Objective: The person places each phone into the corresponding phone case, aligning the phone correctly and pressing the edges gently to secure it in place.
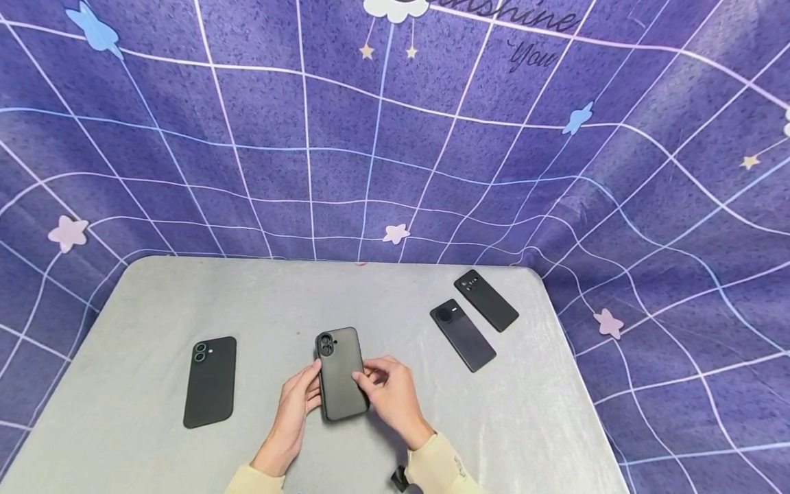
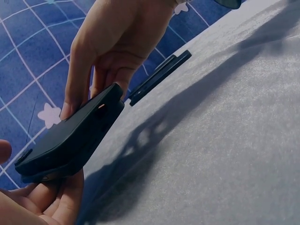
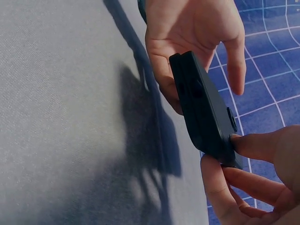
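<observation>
A phone in a dark, smoky case (image 1: 343, 377) is held between both hands near the table's front, its camera end pointing away. Two dark layers show along its edge in the left wrist view, the case (image 2: 70, 131) above. My right hand (image 1: 395, 398) pinches the right edge, thumb on the back face and fingers below. At the opposite edge, my left hand (image 1: 293, 415) supports it with fingers touching from the side and beneath. The left thumb stands apart from the phone in the right wrist view, where the cased phone (image 3: 206, 112) appears edge-on.
A black phone (image 1: 210, 384) with two lenses lies to the left on the grey tabletop (image 1: 271, 295). Over on the right lie a dark phone with a round camera (image 1: 464, 336) and another black phone (image 1: 487, 302) near the back corner. A purple gridded curtain (image 1: 345, 171) surrounds the table.
</observation>
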